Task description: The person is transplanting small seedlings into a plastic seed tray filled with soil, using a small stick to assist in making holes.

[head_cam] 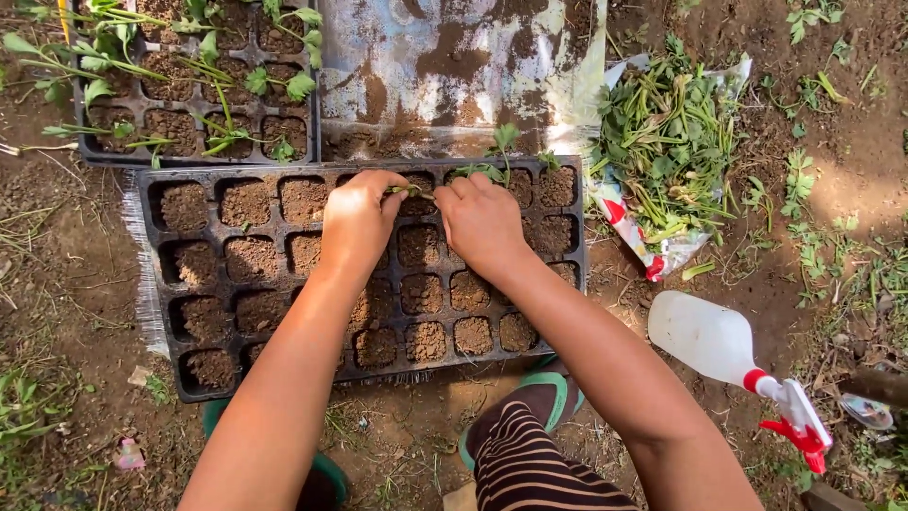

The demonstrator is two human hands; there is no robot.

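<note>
Knee and sandals: a striped trouser knee (530,454) and green sandals (553,393) lie nearest the camera, on bare earth.
Spray bottle: a white bottle with a red trigger (728,355) lies on its side on the ground, well to the right of the forearms.
Tray: a black seedling tray (203,289) lies on the ground, its cells filled with soil.
Left hand: the left hand (357,222) reaches over the tray from the near side, knuckles up; its grip is pressed together on the cutting's stem.
Right hand: the right hand (482,222) mirrors it just beside, fingertips pinching the same stem.
Cutting: the green cutting (409,191) lies between the two grips over a far-row cell, long axis running left to right; both hands are equally near.
Planted cutting: another green sprig (499,151) stands just right, at the far rim.
Second tray: farther left, a tray of planted cuttings (203,80).
Bag: a bag of loose cuttings (667,142) lies to the far right.
</note>
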